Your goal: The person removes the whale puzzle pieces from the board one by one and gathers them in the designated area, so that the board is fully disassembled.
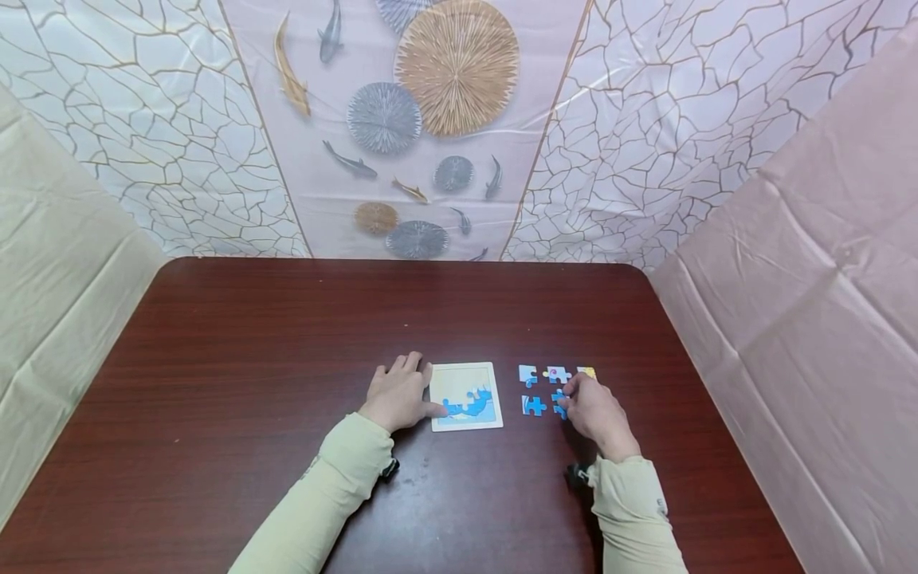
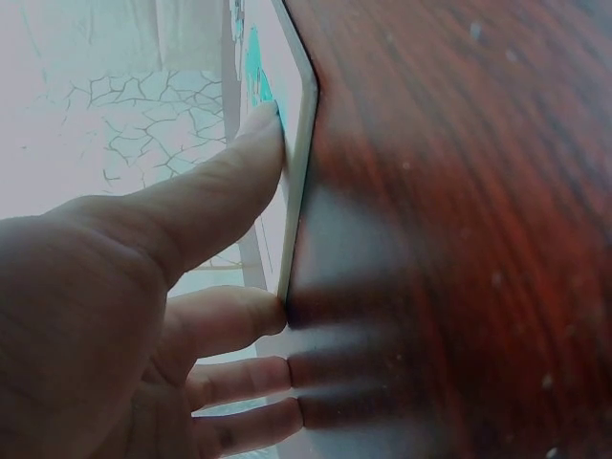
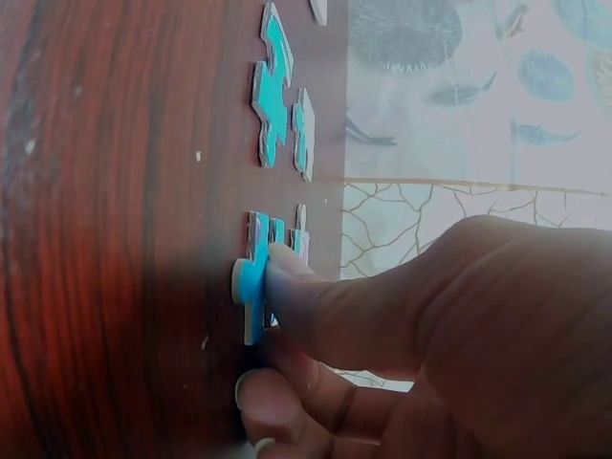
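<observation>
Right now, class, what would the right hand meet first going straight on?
The right hand would probably meet the far row's middle puzzle piece first, though depth is unclear; it might pass above.

The puzzle pieces (image 1: 532, 406) are mostly blue, the board (image 1: 466, 367) cream and blue, the table (image 1: 215, 399) wood-grained reddish-brown.

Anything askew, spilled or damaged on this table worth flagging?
Nothing serious stands out. The puzzle board is partly filled, loose pieces lie in rough rows, and the right hand pinches a blue piece. One slight oddity: tiny pale specks on the table, too small to identify.
</observation>
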A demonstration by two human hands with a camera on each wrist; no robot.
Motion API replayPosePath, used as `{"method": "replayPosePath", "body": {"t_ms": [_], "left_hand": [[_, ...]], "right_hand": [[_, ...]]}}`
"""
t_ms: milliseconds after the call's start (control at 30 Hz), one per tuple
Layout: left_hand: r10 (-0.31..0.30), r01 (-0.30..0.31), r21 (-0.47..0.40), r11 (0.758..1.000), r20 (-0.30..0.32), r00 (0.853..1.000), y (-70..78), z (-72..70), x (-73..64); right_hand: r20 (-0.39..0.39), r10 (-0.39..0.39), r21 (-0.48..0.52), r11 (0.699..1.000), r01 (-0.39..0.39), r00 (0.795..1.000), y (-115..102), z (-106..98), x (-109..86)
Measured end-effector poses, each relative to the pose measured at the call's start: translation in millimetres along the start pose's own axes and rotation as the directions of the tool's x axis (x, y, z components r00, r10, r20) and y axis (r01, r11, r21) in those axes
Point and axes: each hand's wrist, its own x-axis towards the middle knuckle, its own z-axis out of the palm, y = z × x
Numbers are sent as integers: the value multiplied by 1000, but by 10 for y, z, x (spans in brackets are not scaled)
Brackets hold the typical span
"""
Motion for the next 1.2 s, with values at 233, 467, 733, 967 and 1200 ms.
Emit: {"method": "replayPosePath", "body": {"t_ms": [233,467,733,967,1200], "left_hand": [[-3,3,3,1000,1,1000,1,-4,-2],[-7,7,-2,1000,-1,1000,1,5,-10],[-9,9,-4,1000,-8,1000,-5,7,-6],[-18,18,-14,1000,5,1000,0,-6,-10],[-20,20,-20,1000,9,1000,10,-13,-10]], "right_hand": [[-44,6,-46,999,-8,999,-24,33,-26],[-88,-5,-80,997,-2,996,-57,62,-57],[-125,-69,-59,996,62,990,-93,9,-93],[-155,-131,21,990,136,979,-286,-9,-112],[-159,-278,0,959,282,947,-529,173,-87]]}}
